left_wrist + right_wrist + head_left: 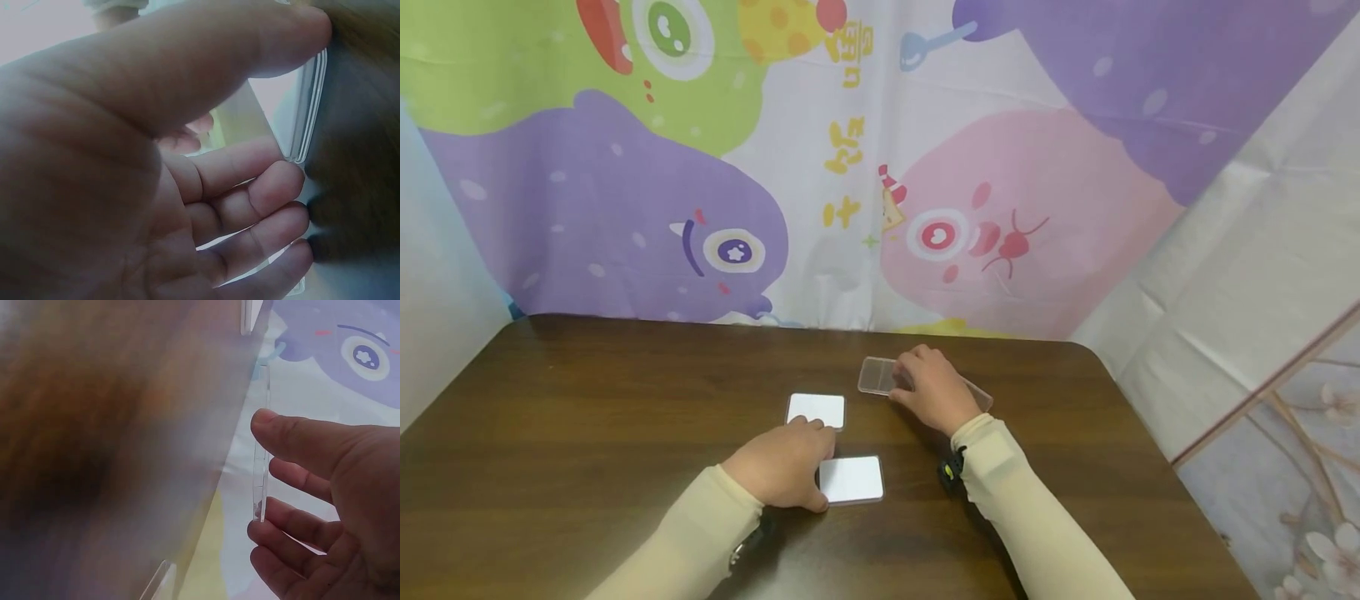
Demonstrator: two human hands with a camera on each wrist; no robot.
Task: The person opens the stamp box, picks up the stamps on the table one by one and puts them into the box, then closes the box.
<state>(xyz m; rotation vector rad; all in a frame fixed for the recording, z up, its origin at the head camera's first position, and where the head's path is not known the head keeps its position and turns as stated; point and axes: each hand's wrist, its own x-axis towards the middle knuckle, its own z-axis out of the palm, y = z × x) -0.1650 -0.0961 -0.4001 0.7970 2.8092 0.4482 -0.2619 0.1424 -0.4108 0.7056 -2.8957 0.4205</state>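
White-topped case point(852, 480), clear-sided, flat (rounded corners)

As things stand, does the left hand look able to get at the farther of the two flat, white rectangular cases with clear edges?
Probably yes: the left hand overlaps the near edge of the farther case in the head view, and nothing else covers its top, though contact is unclear.
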